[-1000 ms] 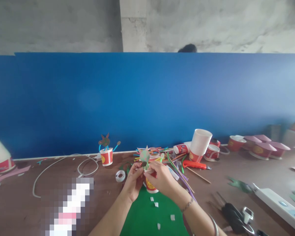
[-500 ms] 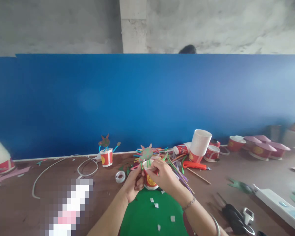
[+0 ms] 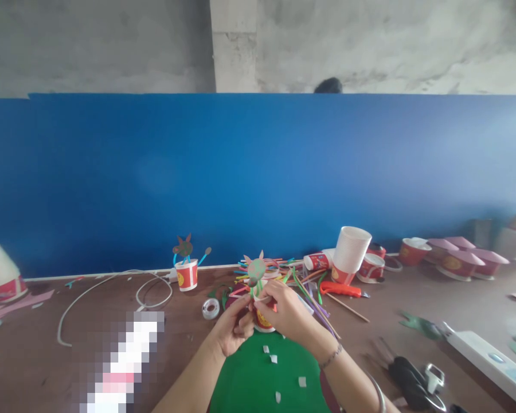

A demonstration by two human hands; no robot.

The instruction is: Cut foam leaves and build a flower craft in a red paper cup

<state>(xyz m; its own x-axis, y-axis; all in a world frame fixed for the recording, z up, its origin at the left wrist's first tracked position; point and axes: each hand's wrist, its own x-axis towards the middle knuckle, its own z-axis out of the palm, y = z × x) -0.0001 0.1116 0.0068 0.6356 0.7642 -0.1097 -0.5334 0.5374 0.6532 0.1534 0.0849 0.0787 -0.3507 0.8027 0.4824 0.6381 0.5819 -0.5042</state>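
Observation:
A red and white paper cup (image 3: pixel 264 326) stands upright between my hands, mostly covered by them. Rising from it on green stems is a round paper animal head (image 3: pixel 257 268) with pink pointed ears. My left hand (image 3: pixel 233 326) is closed on the cup's left rim, its fingertips by a green stem. From the right, my right hand (image 3: pixel 282 305) reaches over and pinches the near rim; whether a small piece is also between its fingers is hidden. Beneath lies a green sheet (image 3: pixel 262 373) with several small white tape bits.
A finished-looking animal cup (image 3: pixel 187 276) and a tape roll (image 3: pixel 210 308) stand left. Behind the hands lie coloured sticks. To the right are an orange utility knife (image 3: pixel 339 288), stacked cups (image 3: pixel 351 252), black-handled scissors (image 3: pixel 408 376) and a power strip (image 3: pixel 490 367). A blue partition (image 3: pixel 258 178) closes the back.
The animal head has shifted slightly left. My right hand has moved a little left and lower over the cup's rim, hiding more of the cup.

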